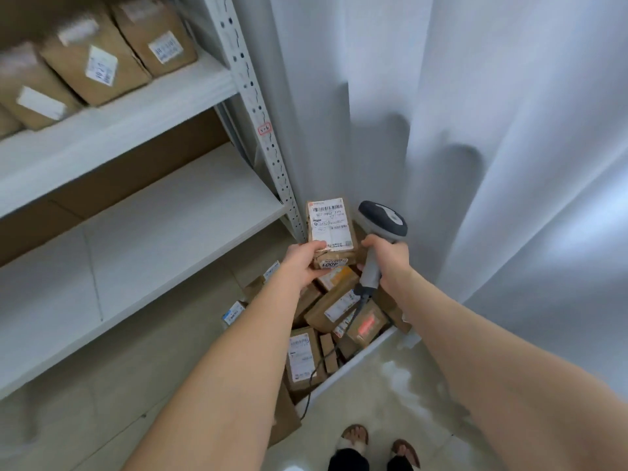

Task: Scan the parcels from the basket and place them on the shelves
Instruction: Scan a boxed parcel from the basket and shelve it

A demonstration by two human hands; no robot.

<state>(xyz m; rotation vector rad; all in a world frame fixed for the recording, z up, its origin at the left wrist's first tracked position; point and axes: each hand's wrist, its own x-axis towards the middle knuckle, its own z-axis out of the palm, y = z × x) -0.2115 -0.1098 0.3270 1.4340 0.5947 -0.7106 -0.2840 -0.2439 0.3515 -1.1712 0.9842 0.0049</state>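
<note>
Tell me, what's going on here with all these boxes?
A person is sorting parcels. Their left hand holds a small brown parcel, label facing up, and their right hand grips a handheld scanner right beside it. The scanner's red light falls on another parcel down in the basket, not on the held label. Several boxes already sit on the upper shelf to the left.

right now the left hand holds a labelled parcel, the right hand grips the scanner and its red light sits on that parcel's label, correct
No. The head view shows the red light on a parcel in the basket, not on the held label. The left hand holds the labelled parcel; the right hand grips the scanner.
</note>
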